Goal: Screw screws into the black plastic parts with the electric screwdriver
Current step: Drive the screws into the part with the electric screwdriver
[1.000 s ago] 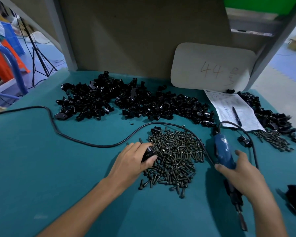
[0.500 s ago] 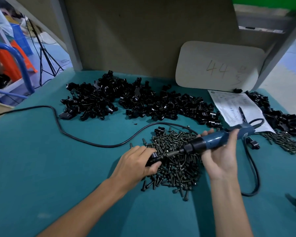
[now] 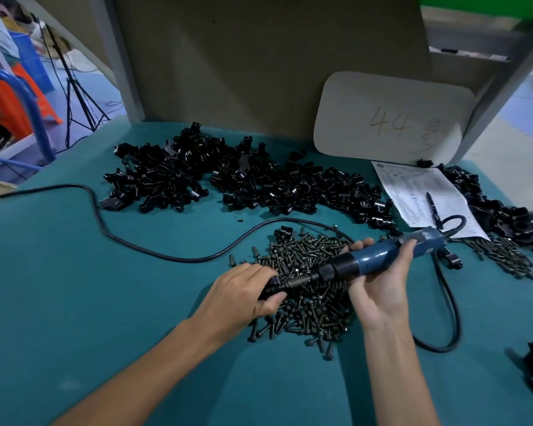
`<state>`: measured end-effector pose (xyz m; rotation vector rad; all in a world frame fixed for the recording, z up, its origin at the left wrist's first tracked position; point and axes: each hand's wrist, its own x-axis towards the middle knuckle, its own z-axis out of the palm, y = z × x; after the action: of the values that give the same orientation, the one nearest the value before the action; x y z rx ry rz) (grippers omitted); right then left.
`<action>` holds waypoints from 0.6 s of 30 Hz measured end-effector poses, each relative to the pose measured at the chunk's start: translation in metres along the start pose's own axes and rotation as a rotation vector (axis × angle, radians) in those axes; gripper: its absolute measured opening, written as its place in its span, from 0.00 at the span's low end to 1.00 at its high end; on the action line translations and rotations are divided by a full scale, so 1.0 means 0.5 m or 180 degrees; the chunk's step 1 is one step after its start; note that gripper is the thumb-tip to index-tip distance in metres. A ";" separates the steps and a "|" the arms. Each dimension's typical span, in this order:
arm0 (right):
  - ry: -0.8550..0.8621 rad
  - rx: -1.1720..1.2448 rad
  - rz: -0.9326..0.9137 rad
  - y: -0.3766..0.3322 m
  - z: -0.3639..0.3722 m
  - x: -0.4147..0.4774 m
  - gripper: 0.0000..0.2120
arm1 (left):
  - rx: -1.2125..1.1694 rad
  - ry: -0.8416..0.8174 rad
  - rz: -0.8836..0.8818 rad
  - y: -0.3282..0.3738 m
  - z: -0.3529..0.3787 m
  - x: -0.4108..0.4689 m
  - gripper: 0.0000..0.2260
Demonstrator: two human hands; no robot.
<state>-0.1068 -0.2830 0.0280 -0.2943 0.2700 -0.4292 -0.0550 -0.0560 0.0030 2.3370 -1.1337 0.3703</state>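
Teal table (image 3: 111, 318), head view. Far left: a black power cord (image 3: 105, 232) snakes in across the top and curves toward the middle. Behind it, a wide heap of black plastic parts (image 3: 228, 182) along the back wall. Left of centre: the left hand (image 3: 240, 298), fingers and thumb curled round one black plastic part (image 3: 270, 288), held at the left edge of the screw pile (image 3: 308, 290), which lies loose on the table in front of the heap. Centre: the electric screwdriver (image 3: 379, 256), blue body, slanted, bit end low and left, its tip meeting the held part; cord end high and right. The right hand (image 3: 379, 293) grips the blue body from below, fingers wrapped over it. Back right: a white board (image 3: 391, 118) marked "44" leaning on the wall; a printed sheet (image 3: 413, 192) in front of it with a pen (image 3: 432, 206) on top. Far right: a second heap of black parts (image 3: 505, 210), more screws (image 3: 505, 256) just in front of it.
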 end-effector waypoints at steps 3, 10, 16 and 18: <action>0.0170 -0.0275 -0.0145 0.000 0.024 -0.007 0.31 | -0.0004 -0.0074 -0.0054 0.001 -0.001 0.001 0.17; 0.0111 -0.0266 -0.0146 0.002 0.024 -0.008 0.28 | -0.0055 -0.0428 -0.0166 0.000 -0.007 0.003 0.19; -0.0080 -0.0253 -0.0157 0.000 0.014 -0.009 0.28 | -0.0037 -0.0467 -0.0163 0.000 -0.005 0.004 0.15; -0.0087 -0.0311 -0.0218 0.002 0.011 -0.008 0.31 | 0.0104 -0.0320 -0.0149 0.000 -0.002 0.002 0.14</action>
<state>-0.1081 -0.2794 0.0336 -0.4058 0.2550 -0.4801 -0.0545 -0.0560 0.0042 2.4301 -1.1247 0.2586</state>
